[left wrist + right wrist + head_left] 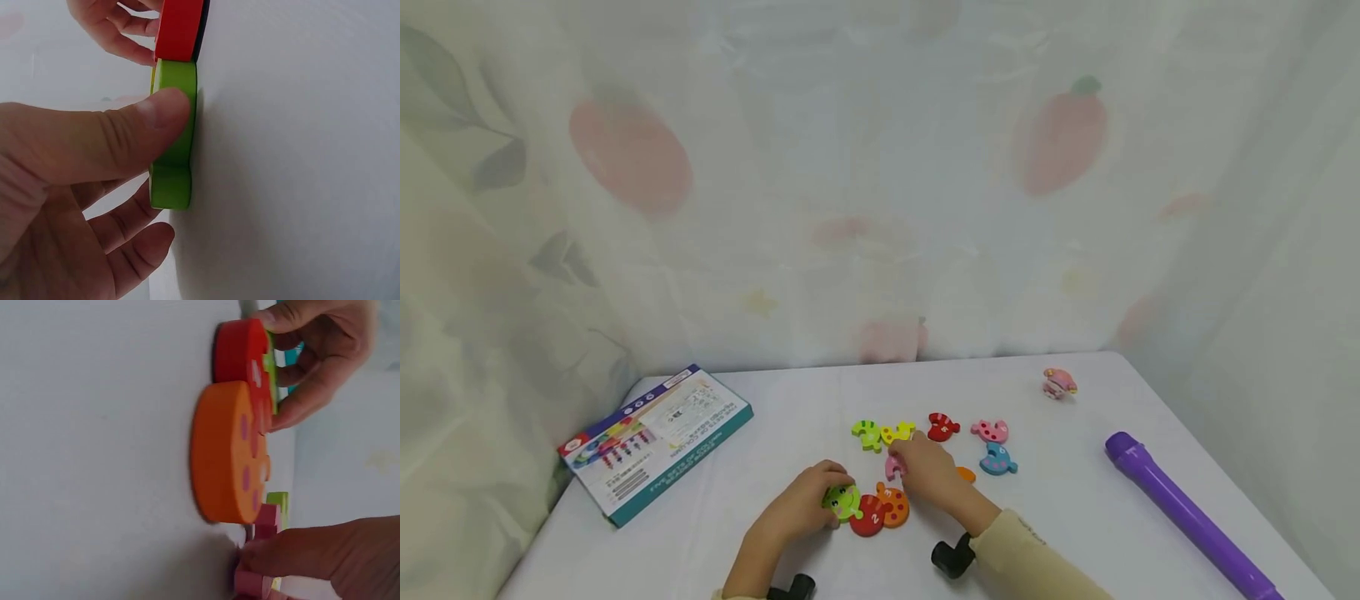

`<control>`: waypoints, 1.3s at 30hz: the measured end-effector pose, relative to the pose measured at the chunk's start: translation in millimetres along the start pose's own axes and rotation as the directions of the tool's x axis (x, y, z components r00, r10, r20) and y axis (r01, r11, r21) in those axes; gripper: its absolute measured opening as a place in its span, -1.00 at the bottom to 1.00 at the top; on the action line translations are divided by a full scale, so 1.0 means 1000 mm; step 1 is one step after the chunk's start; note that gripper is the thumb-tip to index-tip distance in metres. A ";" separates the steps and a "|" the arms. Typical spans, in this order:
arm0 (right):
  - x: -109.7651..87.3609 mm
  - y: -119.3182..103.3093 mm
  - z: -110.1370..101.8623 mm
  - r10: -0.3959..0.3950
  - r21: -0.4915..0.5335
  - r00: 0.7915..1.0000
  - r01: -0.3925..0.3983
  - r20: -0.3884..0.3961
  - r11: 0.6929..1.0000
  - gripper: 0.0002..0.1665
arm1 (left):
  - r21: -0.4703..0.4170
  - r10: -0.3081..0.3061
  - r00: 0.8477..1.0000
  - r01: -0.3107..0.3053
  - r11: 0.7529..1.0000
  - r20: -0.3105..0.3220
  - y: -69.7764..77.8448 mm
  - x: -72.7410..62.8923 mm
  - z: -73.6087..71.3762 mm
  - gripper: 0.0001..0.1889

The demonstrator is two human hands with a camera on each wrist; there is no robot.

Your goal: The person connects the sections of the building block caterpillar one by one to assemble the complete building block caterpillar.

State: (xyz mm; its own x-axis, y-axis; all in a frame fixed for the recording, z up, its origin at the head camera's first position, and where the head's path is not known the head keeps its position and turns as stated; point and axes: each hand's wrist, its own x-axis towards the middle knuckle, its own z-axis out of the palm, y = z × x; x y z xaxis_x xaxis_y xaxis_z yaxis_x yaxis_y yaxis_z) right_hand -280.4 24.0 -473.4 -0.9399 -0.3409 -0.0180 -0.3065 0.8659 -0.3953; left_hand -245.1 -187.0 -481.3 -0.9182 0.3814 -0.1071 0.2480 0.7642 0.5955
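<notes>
Right sleeve (1037,558): beige fabric, ending behind the right hand (922,468)
Right wrist camera (952,558): black, stubby, cylindrical
Left wrist camera (802,587): black, behind the left hand (805,500)

Soft diffuse light, faint soft-edged shadows; wrist views dimmer.
</notes>
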 end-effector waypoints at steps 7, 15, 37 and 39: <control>-0.002 -0.007 -0.014 -0.164 0.082 0.985 0.158 0.061 0.984 -0.60 | -0.008 0.010 1.000 -0.010 1.000 0.007 0.000 -0.001 -0.001 -0.52; -0.005 -0.023 -0.018 -0.172 0.068 0.975 0.164 0.142 0.984 -0.66 | -0.031 0.027 1.000 -0.027 0.999 0.005 0.002 -0.003 -0.002 -0.53; -0.002 -0.014 -0.010 -0.195 0.044 0.966 0.191 0.170 0.981 -0.74 | -0.032 0.018 1.000 -0.018 0.999 0.001 0.003 -0.002 -0.003 -0.52; -0.001 -0.014 -0.010 -0.192 0.026 0.967 0.190 0.168 0.981 -0.75 | -0.032 0.017 1.000 -0.017 0.999 0.002 0.003 -0.002 -0.003 -0.52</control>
State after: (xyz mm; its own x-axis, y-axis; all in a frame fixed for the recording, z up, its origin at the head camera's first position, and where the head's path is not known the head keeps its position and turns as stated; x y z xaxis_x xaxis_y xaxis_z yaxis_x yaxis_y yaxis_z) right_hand -276.7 16.4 -458.6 -0.8247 -0.5573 -0.0963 -0.4754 0.7754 -0.4157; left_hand -243.4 -187.1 -477.3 -0.9131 0.3956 -0.0984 0.2536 0.7402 0.6227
